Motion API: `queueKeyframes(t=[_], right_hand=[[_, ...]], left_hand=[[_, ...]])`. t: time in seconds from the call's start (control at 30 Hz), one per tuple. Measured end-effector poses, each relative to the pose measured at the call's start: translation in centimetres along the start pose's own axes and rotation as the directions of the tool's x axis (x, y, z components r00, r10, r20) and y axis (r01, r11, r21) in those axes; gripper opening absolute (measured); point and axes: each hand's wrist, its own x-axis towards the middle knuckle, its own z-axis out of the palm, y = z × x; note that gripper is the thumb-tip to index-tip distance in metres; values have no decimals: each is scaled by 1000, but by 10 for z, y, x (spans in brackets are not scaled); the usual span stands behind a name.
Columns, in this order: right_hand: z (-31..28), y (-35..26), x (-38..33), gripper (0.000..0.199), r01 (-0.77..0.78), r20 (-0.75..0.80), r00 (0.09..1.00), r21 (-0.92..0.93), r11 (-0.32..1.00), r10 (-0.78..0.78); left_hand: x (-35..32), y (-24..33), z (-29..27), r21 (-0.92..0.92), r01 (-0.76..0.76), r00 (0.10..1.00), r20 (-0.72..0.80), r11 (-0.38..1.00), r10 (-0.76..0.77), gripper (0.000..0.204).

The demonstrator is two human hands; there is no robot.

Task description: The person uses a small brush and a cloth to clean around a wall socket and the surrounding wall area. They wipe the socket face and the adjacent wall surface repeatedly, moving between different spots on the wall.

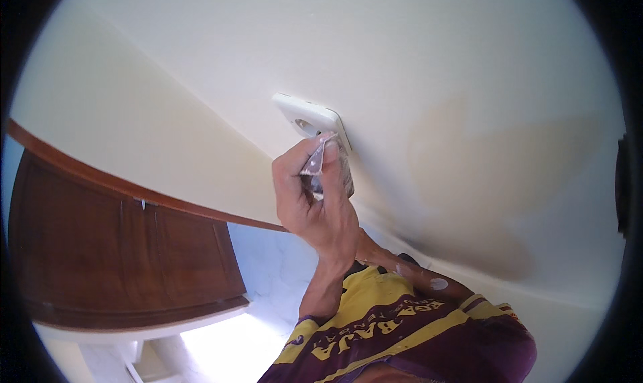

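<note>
My left hand [311, 189] is raised against the wall, closed in a pinch. Between its thumb and fingers is a small folded sheet [315, 162], purplish grey with white dust on it; its exact kind does not show. The sheet's upper tip reaches the lower edge of a white wall socket [320, 115], a rounded rectangular plate with a round recess. Behind the left wrist passes my right forearm [429, 281], marked with pale white smears. The left hand and wrist hide my right hand, so its fingers cannot be made out.
The pale wall [469, 61] fills the upper view, with brownish shadows at right. To the lower left stands a dark brown wooden cabinet [127, 249] below a reddish-brown edge strip [181, 209]. A marbled floor [274, 269] shows past the cabinet, brightly lit in one patch.
</note>
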Motion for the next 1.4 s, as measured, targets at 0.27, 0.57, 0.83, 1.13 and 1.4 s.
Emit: queueKeyframes(t=[0.27,0.57,0.83,1.13,1.4], right_hand=[[-16,-8,-11,48,221,-148,965,31,975,-214],[-23,-195,38,43,595,-340,790,228,770,-510],[-30,-162,55,24,142,-14,988,497,856,-155],[-28,-157,53,21,368,-218,927,389,845,-304],[-47,-150,61,42,661,-351,714,53,749,-605]], left_hand=[[-2,9,-14,-247,267,939,-151,932,-309,16],[5,-60,-118,-64,522,843,-109,850,-526,21],[-36,-84,-119,-298,627,738,-67,720,-671,27],[-45,-87,-103,-96,525,843,-83,846,-532,47],[-48,-115,-101,-394,581,779,16,712,-627,38]])
